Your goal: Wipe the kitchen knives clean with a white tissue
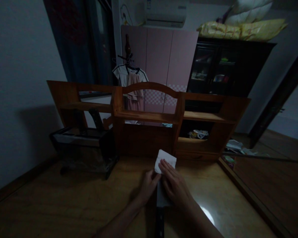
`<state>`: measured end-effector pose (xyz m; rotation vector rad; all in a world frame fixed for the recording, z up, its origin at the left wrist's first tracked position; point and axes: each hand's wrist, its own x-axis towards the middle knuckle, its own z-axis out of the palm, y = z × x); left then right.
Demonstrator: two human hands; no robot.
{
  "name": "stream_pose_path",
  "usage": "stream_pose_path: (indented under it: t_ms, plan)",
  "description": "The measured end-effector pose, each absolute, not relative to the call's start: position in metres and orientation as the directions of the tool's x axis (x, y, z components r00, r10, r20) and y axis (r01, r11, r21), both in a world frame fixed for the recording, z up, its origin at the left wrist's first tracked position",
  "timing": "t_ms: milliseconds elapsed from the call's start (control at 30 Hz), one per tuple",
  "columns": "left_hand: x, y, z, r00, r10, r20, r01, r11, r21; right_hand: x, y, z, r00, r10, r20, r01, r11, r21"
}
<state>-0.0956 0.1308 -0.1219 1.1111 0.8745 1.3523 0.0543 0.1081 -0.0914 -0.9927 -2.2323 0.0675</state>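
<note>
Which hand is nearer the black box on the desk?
Left. The left hand sits right of the black box, touching the white paper; the right hand lies farther right, flat on that paper.

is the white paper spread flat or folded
Not flat: the white paper bends where the right hand presses on it, its far part seemingly angling up from the desk. The left hand touches its edge.
</note>
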Motion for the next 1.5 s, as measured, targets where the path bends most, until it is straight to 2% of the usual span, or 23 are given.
stream_pose_path:
  t_ms: [133, 267, 433, 600, 733, 967, 1133, 1300, 1500]
  plan:
    - [-0.1, 0.125, -0.124, 0.111, 0.987, 0.118, -0.176, -0.098, 0.98, 0.061, 0.097, -0.085, -0.456, 0.718, 0.526, 0.646, 0.673, -0.359]
    - [-0.097, 0.117, -0.132, 0.113, 0.991, 0.074, -0.17, -0.054, 0.984, 0.063, 0.095, -0.083, -0.452, 0.74, 0.498, 0.676, 0.649, -0.351]
    - [-0.091, 0.116, -0.141, 0.206, 0.969, -0.136, -0.16, 0.17, 0.972, 0.066, 0.104, -0.088, -0.516, 0.717, 0.469, 0.686, 0.674, -0.276]
    - [-0.085, 0.123, -0.141, 0.254, 0.953, -0.163, -0.237, 0.225, 0.945, 0.072, 0.112, -0.096, -0.521, 0.717, 0.462, 0.716, 0.662, -0.22]
    - [-0.084, 0.127, -0.143, 0.211, 0.948, -0.237, -0.26, 0.288, 0.922, 0.071, 0.113, -0.1, -0.511, 0.729, 0.456, 0.729, 0.649, -0.22]
    - [-0.092, 0.129, -0.149, 0.084, 0.979, -0.186, -0.282, 0.203, 0.938, 0.065, 0.109, -0.099, -0.491, 0.741, 0.459, 0.72, 0.641, -0.265]
    - [-0.093, 0.133, -0.144, 0.25, 0.928, -0.278, -0.246, 0.338, 0.908, 0.062, 0.104, -0.099, -0.459, 0.756, 0.467, 0.721, 0.624, -0.301]
    - [-0.096, 0.142, -0.146, 0.444, 0.876, -0.19, -0.205, 0.305, 0.93, 0.064, 0.109, -0.108, -0.449, 0.78, 0.436, 0.709, 0.608, -0.358]
    - [-0.104, 0.142, -0.14, 0.662, 0.741, -0.117, -0.087, 0.232, 0.969, 0.073, 0.12, -0.115, -0.408, 0.806, 0.428, 0.599, 0.59, -0.541]
